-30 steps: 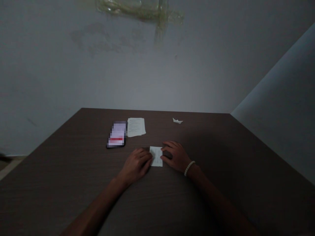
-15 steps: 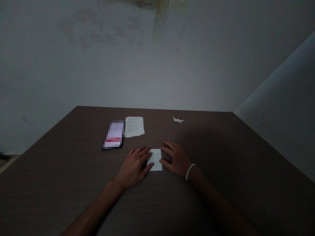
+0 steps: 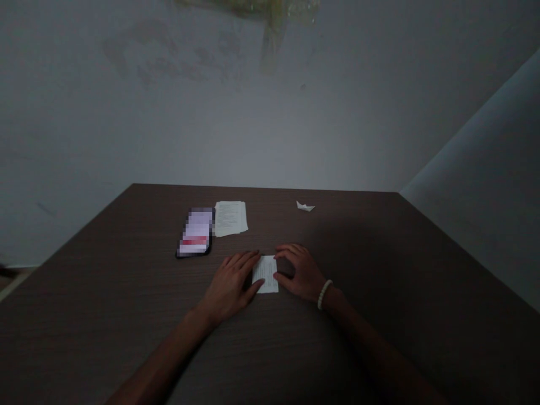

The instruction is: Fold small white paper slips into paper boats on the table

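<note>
A small white sheet of printed paper (image 3: 267, 273) lies flat on the dark brown table between my hands. My left hand (image 3: 233, 283) rests palm down at its left side, thumb and fingertips on the paper's edge, fingers apart from the thumb. On the other side, my right hand (image 3: 300, 273), with a beaded bracelet at the wrist, has its thumb and fingertips at the right edge. Its fingers are bent and spread from the thumb. Neither hand grips anything.
A phone (image 3: 196, 232) with a blurred screen lies on the table (image 3: 126, 292) at the left. Touching or close beside it is a stack of printed papers (image 3: 230, 218). A small folded paper boat (image 3: 305, 207) sits farther back. The wall (image 3: 270, 129) stands behind.
The fingers of my right hand are bent a little more at the paper's upper right corner. The fingers of my left hand have drawn slightly closer together. The paper has not visibly moved.
</note>
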Demonstrator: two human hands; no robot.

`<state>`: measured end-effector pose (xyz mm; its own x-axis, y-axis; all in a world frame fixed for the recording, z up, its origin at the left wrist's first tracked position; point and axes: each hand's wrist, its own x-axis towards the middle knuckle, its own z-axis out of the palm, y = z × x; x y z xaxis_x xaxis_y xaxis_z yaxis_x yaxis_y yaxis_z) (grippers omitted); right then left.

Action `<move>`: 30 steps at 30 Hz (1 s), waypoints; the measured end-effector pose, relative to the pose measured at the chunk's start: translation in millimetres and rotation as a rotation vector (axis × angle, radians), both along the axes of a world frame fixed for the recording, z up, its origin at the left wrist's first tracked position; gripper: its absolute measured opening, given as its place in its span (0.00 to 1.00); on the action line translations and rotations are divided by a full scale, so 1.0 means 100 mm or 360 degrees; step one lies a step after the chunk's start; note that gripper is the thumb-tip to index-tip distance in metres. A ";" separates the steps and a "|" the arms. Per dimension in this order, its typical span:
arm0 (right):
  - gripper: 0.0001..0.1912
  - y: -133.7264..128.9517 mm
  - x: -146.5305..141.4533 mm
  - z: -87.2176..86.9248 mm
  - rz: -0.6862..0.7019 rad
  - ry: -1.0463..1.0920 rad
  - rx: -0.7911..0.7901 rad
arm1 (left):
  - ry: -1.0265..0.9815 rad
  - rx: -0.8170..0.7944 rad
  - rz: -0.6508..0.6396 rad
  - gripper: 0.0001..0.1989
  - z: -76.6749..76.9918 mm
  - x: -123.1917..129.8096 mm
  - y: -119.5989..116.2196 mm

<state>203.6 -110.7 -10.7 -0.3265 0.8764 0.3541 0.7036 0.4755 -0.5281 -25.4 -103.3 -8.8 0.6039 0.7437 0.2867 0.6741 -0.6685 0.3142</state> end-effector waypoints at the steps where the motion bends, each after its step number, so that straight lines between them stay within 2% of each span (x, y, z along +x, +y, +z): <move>1: 0.20 0.00 0.00 0.00 0.0008 0.0018 0.0000 | 0.0002 -0.0006 -0.0002 0.26 0.00 0.00 0.00; 9: 0.23 0.01 -0.02 0.00 0.0046 0.0078 -0.0010 | 0.0000 -0.0015 -0.0020 0.25 0.02 0.01 0.00; 21: 0.23 0.01 -0.06 0.03 0.0140 0.0223 0.0012 | -0.0011 -0.0031 -0.0048 0.24 0.05 0.01 0.00; 30: 0.32 0.02 -0.05 -0.05 0.0033 0.0219 -0.0013 | -0.0089 -0.0030 -0.0081 0.25 0.05 0.01 -0.01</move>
<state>198.2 -108.9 -15.4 -0.2935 0.8730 0.3896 0.6142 0.4845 -0.6229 -24.1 -104.7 -3.5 0.6246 0.7180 0.3073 0.6204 -0.6951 0.3632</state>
